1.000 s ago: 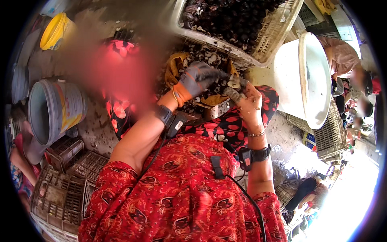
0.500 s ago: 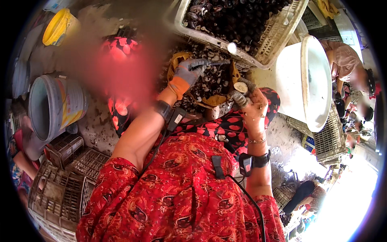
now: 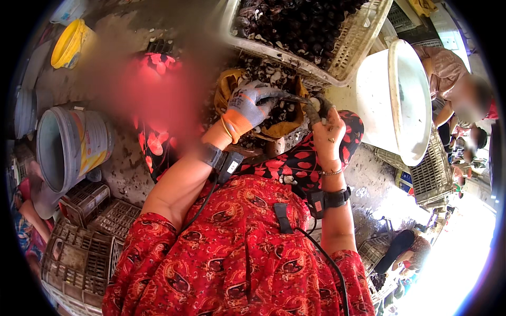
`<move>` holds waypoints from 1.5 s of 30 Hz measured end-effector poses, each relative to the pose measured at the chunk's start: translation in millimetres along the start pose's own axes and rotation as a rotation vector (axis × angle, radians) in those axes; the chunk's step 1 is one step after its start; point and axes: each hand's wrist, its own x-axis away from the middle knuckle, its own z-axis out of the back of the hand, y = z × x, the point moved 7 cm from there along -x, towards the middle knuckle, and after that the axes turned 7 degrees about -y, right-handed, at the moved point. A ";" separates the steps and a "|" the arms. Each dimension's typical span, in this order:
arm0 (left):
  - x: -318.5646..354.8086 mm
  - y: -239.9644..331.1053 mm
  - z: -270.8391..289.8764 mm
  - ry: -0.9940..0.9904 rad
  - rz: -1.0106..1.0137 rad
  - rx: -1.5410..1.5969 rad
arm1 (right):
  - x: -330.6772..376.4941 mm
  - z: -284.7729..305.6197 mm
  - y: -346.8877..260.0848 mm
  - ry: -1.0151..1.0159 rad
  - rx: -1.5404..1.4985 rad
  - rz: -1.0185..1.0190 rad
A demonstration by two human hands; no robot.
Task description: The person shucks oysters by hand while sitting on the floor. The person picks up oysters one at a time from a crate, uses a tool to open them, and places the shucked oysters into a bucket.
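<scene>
The person wears a red patterned dress [image 3: 237, 253]. Both hands are up in front of it. The left hand [image 3: 253, 105], in a grey and orange glove, is curled around a thin dark tool [image 3: 289, 98] that points at the right hand. The bare right hand [image 3: 328, 131] pinches a dark shell [image 3: 314, 108] in its fingertips. Just past the hands lies a heap of dark shells [image 3: 274, 84]. Beyond it stands a pale plastic basket [image 3: 363, 37] full of shells, with a big white tub [image 3: 392, 100] beside it. Far left stands a grey bucket [image 3: 71, 147].
</scene>
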 end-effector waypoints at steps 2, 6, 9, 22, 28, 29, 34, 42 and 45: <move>-1.8 9.3 3.4 -0.029 -0.049 0.005 | 2.4 -2.9 -0.5 -0.023 -0.056 -0.022; 4.7 -28.9 -27.9 -0.085 0.373 1.026 | 3.7 -22.4 2.6 -0.120 -0.553 -0.081; 3.6 14.1 -29.2 -0.250 0.258 1.191 | 9.9 -45.9 3.7 -0.253 -0.524 -0.061; 6.1 -7.2 -35.3 -0.137 0.302 1.239 | 28.7 -65.3 21.9 -0.440 -1.158 -0.457; 6.8 6.1 -38.4 -0.150 0.201 1.284 | 30.8 -76.1 19.3 -0.353 -1.516 -0.591; 5.3 9.2 -38.3 -0.180 0.196 1.303 | 31.5 -75.3 20.3 -0.348 -1.516 -0.590; -4.9 -33.8 -26.4 -0.132 0.343 0.972 | 20.2 -51.2 12.3 -0.295 -1.061 -0.359; -8.2 -24.1 -14.9 -0.191 0.126 0.618 | 15.6 -25.6 -10.5 -0.228 -0.762 -0.245; -10.4 6.1 -7.7 -0.207 -0.095 0.606 | 15.5 -16.1 -15.1 -0.171 -0.752 -0.182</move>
